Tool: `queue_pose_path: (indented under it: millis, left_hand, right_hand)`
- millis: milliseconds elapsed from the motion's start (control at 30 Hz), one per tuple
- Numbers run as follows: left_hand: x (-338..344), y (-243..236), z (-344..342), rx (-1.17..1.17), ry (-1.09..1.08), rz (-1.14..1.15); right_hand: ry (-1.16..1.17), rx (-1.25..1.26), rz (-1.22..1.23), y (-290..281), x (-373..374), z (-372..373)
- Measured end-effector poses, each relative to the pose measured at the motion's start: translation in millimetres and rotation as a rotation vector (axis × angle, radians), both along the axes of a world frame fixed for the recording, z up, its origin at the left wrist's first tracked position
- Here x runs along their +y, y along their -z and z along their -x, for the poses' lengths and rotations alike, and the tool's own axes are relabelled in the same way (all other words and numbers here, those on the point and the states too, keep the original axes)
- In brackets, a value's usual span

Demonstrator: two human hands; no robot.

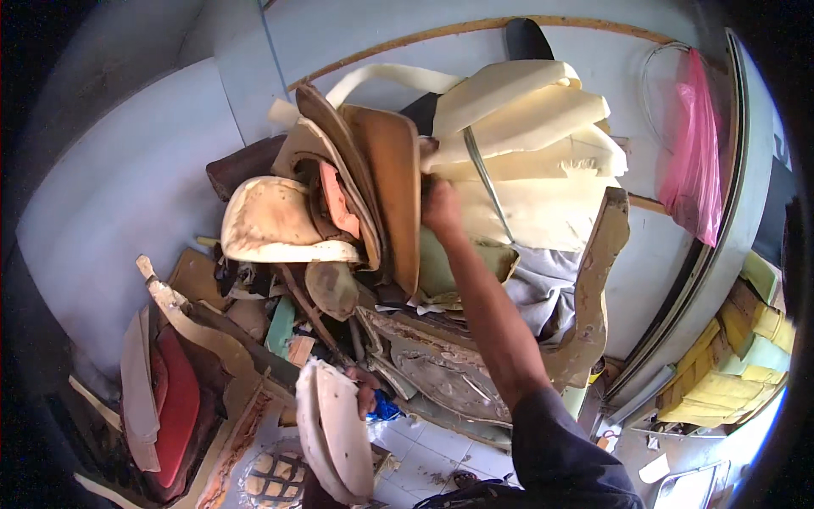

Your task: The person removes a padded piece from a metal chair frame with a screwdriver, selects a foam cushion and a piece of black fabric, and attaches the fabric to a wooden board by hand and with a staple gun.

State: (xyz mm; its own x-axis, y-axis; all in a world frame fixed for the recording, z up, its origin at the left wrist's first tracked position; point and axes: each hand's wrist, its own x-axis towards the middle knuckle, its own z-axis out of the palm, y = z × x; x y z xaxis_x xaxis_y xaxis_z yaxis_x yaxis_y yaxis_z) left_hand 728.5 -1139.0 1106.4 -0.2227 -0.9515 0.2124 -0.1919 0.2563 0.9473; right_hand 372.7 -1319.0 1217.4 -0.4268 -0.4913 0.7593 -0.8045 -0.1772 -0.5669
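My left hand is closed on the side of a pale padded seat cushion, low in front of me; most of its fingers are behind the cushion. My right hand reaches far into the pile, curled at the right edge of a brown upright panel; its fingertips are hidden. Left of that panel lean other curved pieces and a stained cream seat pad with an orange strip. To the right of the hand rises a stack of cream foam sheets, tied with a grey-green band.
Worn wooden frames lie below the panels, and a curved one stands at right. A red pad leans at lower left. A pink plastic bag hangs on the wall. Yellow foam blocks are stacked at far right.
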Motion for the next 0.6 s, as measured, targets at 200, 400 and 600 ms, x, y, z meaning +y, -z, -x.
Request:
queue_pose_path:
  millis: [200, 400, 600]
  left_hand:
    - [12.4, 30.0, 21.6, -0.033, -0.031, -0.076]
    - [5.6, 33.8, 15.4, -0.011, -0.069, -0.099]
    - [3.5, 39.5, -2.6, 0.008, -0.081, -0.113]
  right_hand:
    - [0.084, -0.06, -0.608, -54.6, -2.0, -11.5]
    - [0.179, 0.313, -0.549, -104.2, 23.9, 10.1]
    - [0.39, 0.045, -0.279, -172.6, 105.9, -13.8]
